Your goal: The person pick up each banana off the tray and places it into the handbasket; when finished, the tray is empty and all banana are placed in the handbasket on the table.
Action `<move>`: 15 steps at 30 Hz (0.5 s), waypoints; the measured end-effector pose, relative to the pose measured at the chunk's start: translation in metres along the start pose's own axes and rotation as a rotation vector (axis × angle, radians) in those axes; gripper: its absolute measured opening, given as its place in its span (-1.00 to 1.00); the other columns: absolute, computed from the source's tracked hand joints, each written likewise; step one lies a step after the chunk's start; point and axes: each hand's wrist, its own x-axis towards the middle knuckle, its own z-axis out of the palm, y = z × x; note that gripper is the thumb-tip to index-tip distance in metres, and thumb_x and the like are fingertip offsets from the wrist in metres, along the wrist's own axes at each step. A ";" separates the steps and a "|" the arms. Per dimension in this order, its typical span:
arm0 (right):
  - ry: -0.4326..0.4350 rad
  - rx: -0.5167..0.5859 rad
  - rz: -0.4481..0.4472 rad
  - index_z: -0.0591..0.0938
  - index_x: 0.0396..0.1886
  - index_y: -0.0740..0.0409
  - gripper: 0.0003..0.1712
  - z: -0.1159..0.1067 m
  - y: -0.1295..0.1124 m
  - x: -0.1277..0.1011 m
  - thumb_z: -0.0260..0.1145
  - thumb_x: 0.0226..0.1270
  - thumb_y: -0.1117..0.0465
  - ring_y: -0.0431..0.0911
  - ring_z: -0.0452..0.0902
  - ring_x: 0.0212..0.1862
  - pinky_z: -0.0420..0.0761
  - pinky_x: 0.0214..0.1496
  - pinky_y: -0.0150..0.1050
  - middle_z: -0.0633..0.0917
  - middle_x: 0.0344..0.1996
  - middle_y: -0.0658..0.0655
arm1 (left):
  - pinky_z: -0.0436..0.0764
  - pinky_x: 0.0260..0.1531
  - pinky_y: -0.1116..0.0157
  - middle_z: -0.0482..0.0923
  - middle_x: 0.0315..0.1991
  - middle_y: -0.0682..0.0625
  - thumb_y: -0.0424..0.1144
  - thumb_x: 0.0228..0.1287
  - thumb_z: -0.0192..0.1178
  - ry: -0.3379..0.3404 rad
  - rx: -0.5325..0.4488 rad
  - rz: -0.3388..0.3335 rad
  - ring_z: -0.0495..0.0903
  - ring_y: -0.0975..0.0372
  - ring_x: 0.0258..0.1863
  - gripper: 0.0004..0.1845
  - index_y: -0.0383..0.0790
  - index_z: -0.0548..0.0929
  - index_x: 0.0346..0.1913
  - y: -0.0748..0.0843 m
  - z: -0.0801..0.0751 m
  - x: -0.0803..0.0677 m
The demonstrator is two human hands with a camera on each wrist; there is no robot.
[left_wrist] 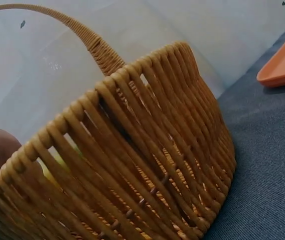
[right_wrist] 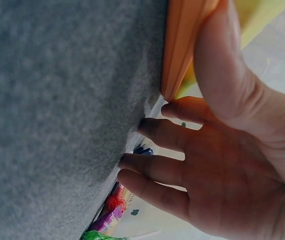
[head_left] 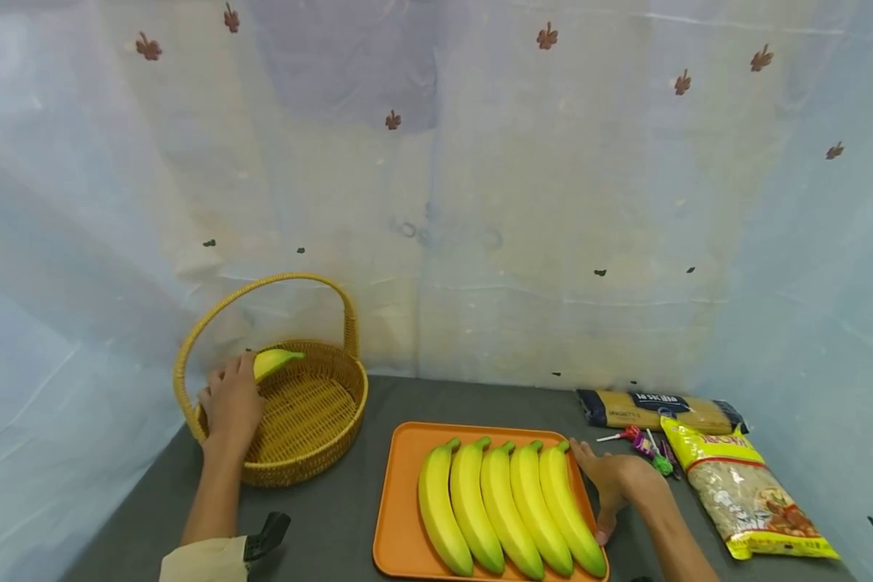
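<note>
My left hand (head_left: 231, 404) has its fingers (head_left: 214, 384) curled round a green-yellow banana (head_left: 276, 360), holding it just above the rim of the wicker basket (head_left: 320, 453), over its left side. My right hand (head_left: 617, 478) lies flat and relaxed on the grey counter (head_left: 320, 525), fingers (right_wrist: 157, 167) straight, thumb (right_wrist: 222, 65) pressed along the right edge of the orange tray (head_left: 400, 517). Five bananas (head_left: 505, 505) lie side by side on that tray. Just beyond my right hand sit lollipops (head_left: 647, 444), a spaghetti packet (head_left: 655, 410) and a yellow bag (head_left: 749, 493)
</note>
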 end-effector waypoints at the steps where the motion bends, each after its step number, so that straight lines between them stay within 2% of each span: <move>1: -0.001 0.004 -0.002 -0.02 0.71 0.19 0.49 0.000 0.000 0.000 0.75 -0.07 0.06 0.50 0.19 0.55 0.28 0.46 0.49 0.11 0.66 0.38 | 0.17 0.19 -0.54 0.14 0.51 -0.51 -0.61 0.34 0.21 -0.014 0.006 -0.012 0.14 -0.54 0.35 -0.33 -0.39 0.35 0.50 -0.001 0.000 0.000; 4: 0.000 0.000 -0.005 -0.01 0.71 0.19 0.48 0.000 -0.001 0.001 0.74 -0.06 0.05 0.50 0.20 0.55 0.27 0.47 0.50 0.12 0.66 0.38 | 0.25 0.12 -0.52 -0.04 0.54 -0.55 -0.64 0.38 0.10 -0.070 0.014 -0.078 -0.07 -0.57 0.44 -0.43 -0.40 0.45 0.44 -0.004 -0.002 0.000; 8: -0.001 -0.002 0.000 -0.02 0.71 0.20 0.48 0.000 -0.002 0.001 0.74 -0.06 0.07 0.51 0.18 0.55 0.26 0.47 0.50 0.10 0.66 0.39 | 0.39 0.06 -0.53 -0.10 0.52 -0.63 -0.64 0.47 -0.07 -0.142 0.030 -0.158 -0.07 -0.70 0.38 -0.47 -0.40 0.48 0.44 -0.006 -0.005 0.002; 12: -0.002 0.000 0.009 -0.02 0.71 0.19 0.49 0.000 -0.003 0.000 0.76 -0.08 0.08 0.53 0.16 0.55 0.26 0.46 0.51 0.09 0.66 0.39 | 0.17 0.28 -0.61 -0.06 0.51 -0.65 -0.61 0.51 -0.07 -0.169 0.032 -0.162 0.04 -0.75 0.31 -0.49 -0.38 0.48 0.44 -0.008 -0.004 0.003; 15: 0.001 0.000 0.012 -0.02 0.71 0.19 0.49 0.000 -0.003 0.000 0.75 -0.08 0.07 0.52 0.13 0.56 0.25 0.46 0.52 0.09 0.66 0.38 | 0.09 0.30 -0.63 -0.04 0.49 -0.65 -0.55 0.47 0.08 -0.193 0.049 -0.141 0.05 -0.75 0.29 -0.49 -0.34 0.49 0.43 -0.012 -0.005 0.004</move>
